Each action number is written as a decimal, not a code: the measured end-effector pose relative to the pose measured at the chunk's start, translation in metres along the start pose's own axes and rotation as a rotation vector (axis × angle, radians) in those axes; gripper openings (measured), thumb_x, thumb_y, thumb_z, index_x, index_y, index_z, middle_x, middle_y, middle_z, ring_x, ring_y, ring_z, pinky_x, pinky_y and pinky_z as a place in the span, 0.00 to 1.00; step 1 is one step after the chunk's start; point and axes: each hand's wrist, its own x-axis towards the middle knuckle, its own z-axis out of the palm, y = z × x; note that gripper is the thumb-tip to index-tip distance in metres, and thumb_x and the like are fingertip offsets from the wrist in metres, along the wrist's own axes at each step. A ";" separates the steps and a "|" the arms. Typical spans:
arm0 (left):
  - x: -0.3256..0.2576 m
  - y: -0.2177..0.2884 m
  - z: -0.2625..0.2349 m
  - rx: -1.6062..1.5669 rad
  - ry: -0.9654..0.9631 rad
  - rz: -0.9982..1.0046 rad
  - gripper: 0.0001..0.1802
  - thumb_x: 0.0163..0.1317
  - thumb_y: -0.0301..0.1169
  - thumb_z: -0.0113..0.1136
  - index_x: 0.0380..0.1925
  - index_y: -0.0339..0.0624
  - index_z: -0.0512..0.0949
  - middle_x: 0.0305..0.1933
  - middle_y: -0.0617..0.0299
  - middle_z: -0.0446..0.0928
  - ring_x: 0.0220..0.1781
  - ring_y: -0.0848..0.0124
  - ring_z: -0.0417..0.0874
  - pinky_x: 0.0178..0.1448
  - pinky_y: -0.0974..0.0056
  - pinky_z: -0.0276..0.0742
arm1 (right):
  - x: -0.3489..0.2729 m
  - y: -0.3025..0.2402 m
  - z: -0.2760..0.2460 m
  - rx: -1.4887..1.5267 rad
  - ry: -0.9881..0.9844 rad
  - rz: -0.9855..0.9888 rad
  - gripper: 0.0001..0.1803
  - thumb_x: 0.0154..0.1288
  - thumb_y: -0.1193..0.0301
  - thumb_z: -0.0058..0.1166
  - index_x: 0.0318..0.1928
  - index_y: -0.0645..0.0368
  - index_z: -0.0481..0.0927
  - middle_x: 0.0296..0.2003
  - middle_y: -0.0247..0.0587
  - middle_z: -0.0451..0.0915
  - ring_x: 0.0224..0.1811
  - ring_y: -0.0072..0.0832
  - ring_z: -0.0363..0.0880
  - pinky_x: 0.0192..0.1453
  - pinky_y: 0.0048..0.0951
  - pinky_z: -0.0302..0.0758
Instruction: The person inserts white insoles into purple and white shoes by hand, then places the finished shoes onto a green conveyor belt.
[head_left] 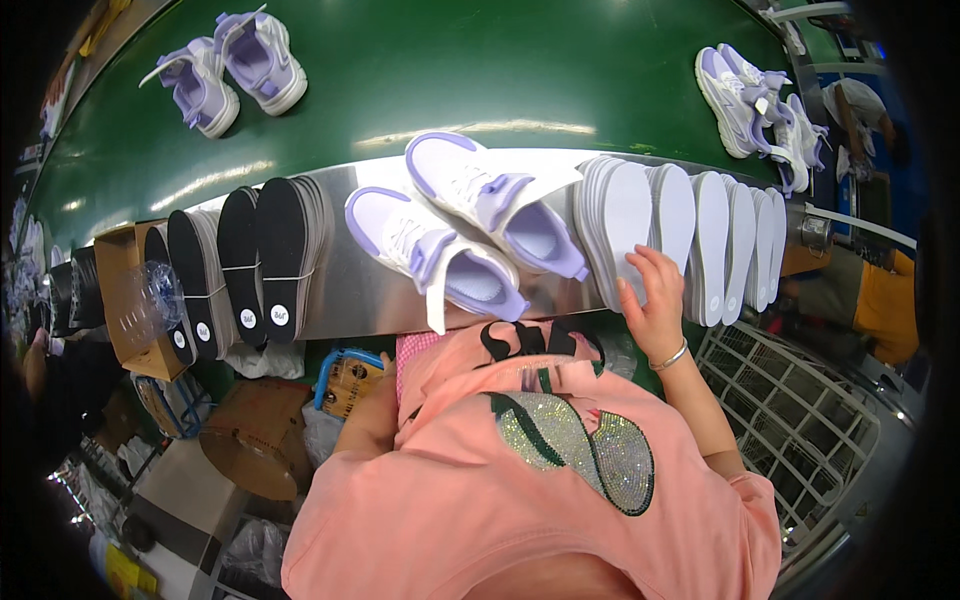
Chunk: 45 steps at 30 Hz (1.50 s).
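A pair of white and lilac sneakers sits on the metal ledge in front of me, a left shoe (413, 237) and a right shoe (470, 180), toes pointing away and tongues pulled out. Just right of them stands a stack of white insoles (618, 205), with more white insole stacks (708, 225) beside it. My right hand (655, 300) is at the near end of the first stacks, fingers spread and curved, fingertips at the insoles; firm contact cannot be told. My left forearm (368, 420) reaches under the ledge's near edge, which hides the hand.
Tied stacks of black insoles (290, 240) stand left on the metal ledge (350, 300), beside an open cardboard box (120, 290). More sneakers (260, 60) rest on the green belt (430, 70), others (740, 105) at far right. A white wire rack (790, 410) stands below right.
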 end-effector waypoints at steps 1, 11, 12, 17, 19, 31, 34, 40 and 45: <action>-0.001 -0.003 -0.002 -0.015 -0.009 -0.002 0.19 0.58 0.40 0.43 0.48 0.52 0.74 0.52 0.59 0.72 0.59 0.61 0.65 0.61 0.37 0.30 | 0.004 -0.004 0.002 -0.030 0.006 0.007 0.18 0.52 0.71 0.52 0.45 0.60 0.70 0.47 0.45 0.70 0.50 0.41 0.66 0.54 0.38 0.59; -0.006 -0.043 -0.006 -0.170 -0.031 -0.004 0.19 0.58 0.40 0.42 0.47 0.50 0.74 0.51 0.57 0.73 0.57 0.59 0.67 0.61 0.40 0.39 | 0.025 0.007 0.019 -0.191 -0.029 0.240 0.25 0.46 0.58 0.59 0.44 0.58 0.71 0.49 0.47 0.68 0.50 0.43 0.66 0.52 0.40 0.62; -0.004 -0.045 -0.012 -0.191 -0.023 -0.011 0.19 0.58 0.40 0.42 0.47 0.50 0.74 0.51 0.56 0.73 0.56 0.59 0.67 0.61 0.41 0.39 | 0.030 0.004 0.023 -0.210 -0.037 0.240 0.27 0.46 0.57 0.59 0.44 0.58 0.71 0.49 0.47 0.68 0.50 0.43 0.66 0.52 0.40 0.63; -0.006 -0.052 -0.017 -0.288 -0.017 -0.025 0.19 0.59 0.40 0.42 0.47 0.48 0.74 0.50 0.55 0.73 0.55 0.58 0.68 0.60 0.43 0.44 | 0.041 0.004 0.029 -0.251 -0.053 0.406 0.27 0.43 0.56 0.61 0.41 0.59 0.70 0.48 0.47 0.68 0.47 0.44 0.68 0.46 0.41 0.66; -0.008 -0.053 -0.018 -0.350 -0.011 -0.041 0.19 0.59 0.39 0.42 0.47 0.48 0.74 0.50 0.54 0.73 0.54 0.57 0.69 0.60 0.43 0.45 | 0.048 0.001 0.030 -0.255 -0.062 0.441 0.27 0.42 0.56 0.63 0.39 0.60 0.70 0.42 0.46 0.72 0.43 0.44 0.70 0.43 0.40 0.68; -0.052 -0.070 -0.042 -1.642 -0.077 -0.246 0.19 0.59 0.39 0.42 0.45 0.45 0.75 0.48 0.51 0.73 0.51 0.55 0.71 0.60 0.48 0.55 | 0.041 -0.002 0.033 -0.169 -0.018 0.476 0.28 0.40 0.60 0.65 0.39 0.59 0.69 0.37 0.43 0.73 0.42 0.43 0.70 0.42 0.39 0.67; -0.072 -0.068 -0.052 -1.707 -0.075 -0.214 0.19 0.59 0.39 0.42 0.45 0.44 0.75 0.48 0.50 0.74 0.51 0.54 0.72 0.59 0.49 0.58 | 0.039 0.004 0.038 -0.161 0.028 0.417 0.28 0.40 0.60 0.65 0.40 0.59 0.69 0.37 0.44 0.74 0.42 0.43 0.71 0.42 0.39 0.67; -0.181 -0.065 -0.161 -0.589 0.203 0.322 0.16 0.59 0.37 0.47 0.35 0.34 0.75 0.31 0.55 0.77 0.34 0.66 0.77 0.42 0.63 0.72 | 0.033 0.002 0.013 -0.115 0.178 0.354 0.23 0.42 0.64 0.63 0.37 0.61 0.71 0.38 0.46 0.73 0.42 0.43 0.71 0.44 0.38 0.67; -0.252 0.009 -0.232 -1.136 0.863 0.704 0.15 0.59 0.35 0.50 0.43 0.37 0.71 0.36 0.61 0.75 0.40 0.72 0.75 0.40 0.71 0.70 | 0.011 -0.038 -0.035 0.127 0.326 -0.035 0.11 0.44 0.71 0.60 0.30 0.59 0.74 0.37 0.47 0.72 0.39 0.39 0.72 0.42 0.33 0.69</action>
